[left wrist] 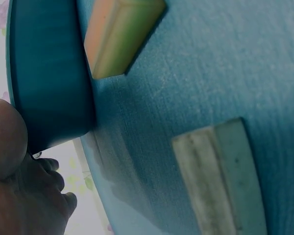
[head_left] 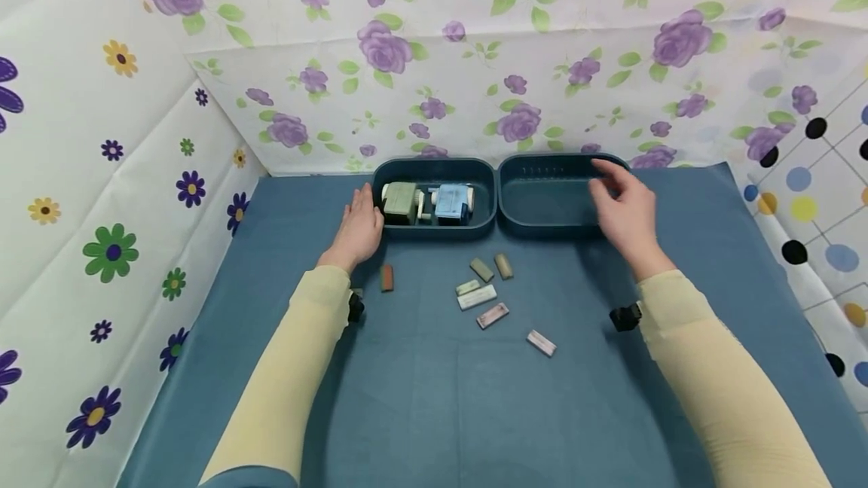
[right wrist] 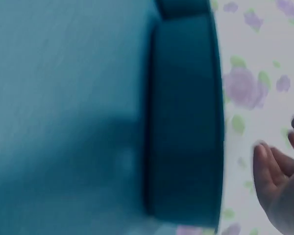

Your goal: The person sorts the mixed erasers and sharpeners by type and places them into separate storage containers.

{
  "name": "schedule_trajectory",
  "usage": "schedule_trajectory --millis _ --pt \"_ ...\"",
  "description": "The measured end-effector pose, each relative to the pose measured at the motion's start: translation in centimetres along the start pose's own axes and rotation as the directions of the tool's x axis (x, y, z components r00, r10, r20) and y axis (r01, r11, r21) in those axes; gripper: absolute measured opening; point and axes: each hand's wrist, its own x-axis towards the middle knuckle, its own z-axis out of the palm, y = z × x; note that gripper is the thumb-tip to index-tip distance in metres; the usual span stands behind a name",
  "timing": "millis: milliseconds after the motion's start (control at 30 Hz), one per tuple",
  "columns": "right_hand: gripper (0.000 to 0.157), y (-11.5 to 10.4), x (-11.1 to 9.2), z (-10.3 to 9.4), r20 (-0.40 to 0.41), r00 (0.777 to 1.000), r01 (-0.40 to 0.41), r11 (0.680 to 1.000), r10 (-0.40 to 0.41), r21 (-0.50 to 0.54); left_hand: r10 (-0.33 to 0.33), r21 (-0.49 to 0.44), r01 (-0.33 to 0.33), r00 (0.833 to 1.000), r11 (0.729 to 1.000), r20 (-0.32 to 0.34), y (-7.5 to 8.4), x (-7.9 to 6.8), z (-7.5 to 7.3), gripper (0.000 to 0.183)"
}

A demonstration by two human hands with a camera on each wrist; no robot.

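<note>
My left hand [head_left: 357, 228] rests with straight fingers along the left end of a dark teal tray [head_left: 434, 233]. Inside that tray stand a green crank pencil sharpener [head_left: 401, 202] and a blue one [head_left: 452, 202]. A second teal tray [head_left: 549, 202] sits directly to its right with nothing in it. Over this tray's right end hovers my right hand [head_left: 631, 217], fingers loosely bent and holding nothing. The right wrist view shows the hand [right wrist: 281, 188] beyond the tray's side wall [right wrist: 183, 122]. Near my left wrist lie an orange-and-green eraser [left wrist: 120, 39] and a grey-green one [left wrist: 220, 181].
Several small erasers lie mid-table, among them a white one [head_left: 478, 297], a pinkish one [head_left: 493, 315] and an olive one [head_left: 503, 266]. Another pale eraser [head_left: 541, 343] lies closer to me. A flowered wall covering [head_left: 434, 59] rises right behind the trays.
</note>
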Motion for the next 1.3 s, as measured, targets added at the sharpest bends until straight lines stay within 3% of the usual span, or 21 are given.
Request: schedule_trajectory --millis 67,133,267,400,533,833,1100,1300 --pt "0.043 1.0 0.0 -0.7 -0.071 0.997 -0.023 1.0 0.024 0.006 0.001 -0.004 -0.001 1.0 1.0 -0.001 -0.1 0.0 -0.1 0.062" --pt "0.047 2.0 0.2 -1.5 -0.08 0.995 -0.053 0.999 0.052 -0.009 0.001 0.0 -0.001 1.0 1.0 -0.004 -0.1 0.0 -0.1 0.062" --pt "0.059 4.3 0.7 -2.7 0.054 0.993 -0.1 0.992 0.104 -0.073 0.002 0.011 -0.002 1.0 1.0 -0.006 -0.2 0.1 -0.1 0.062" --pt "0.071 6.5 1.2 -3.3 0.218 0.965 -0.119 0.982 0.149 -0.146 0.001 0.01 -0.001 1.0 1.0 0.001 -0.2 0.1 -0.1 0.062" --pt "0.074 8.1 1.4 -3.4 0.306 0.939 -0.099 0.977 0.155 -0.191 0.008 0.005 -0.008 1.0 1.0 0.001 -0.2 0.2 0.0 0.062" --pt "0.068 9.1 1.9 -3.5 0.404 0.908 0.002 0.963 0.111 -0.268 0.013 -0.004 -0.013 1.0 1.0 0.011 -0.3 0.2 0.1 0.063" --pt "0.067 9.0 2.2 -3.3 0.42 0.9 0.04 0.941 0.112 -0.336 0.024 -0.016 -0.024 0.999 1.0 0.024 -0.2 0.1 -0.6 0.064" --pt "0.068 9.0 2.5 -3.5 0.436 0.891 0.06 0.921 0.124 -0.385 0.043 -0.066 -0.043 0.999 0.997 -0.006 -0.8 0.2 -0.6 0.066"
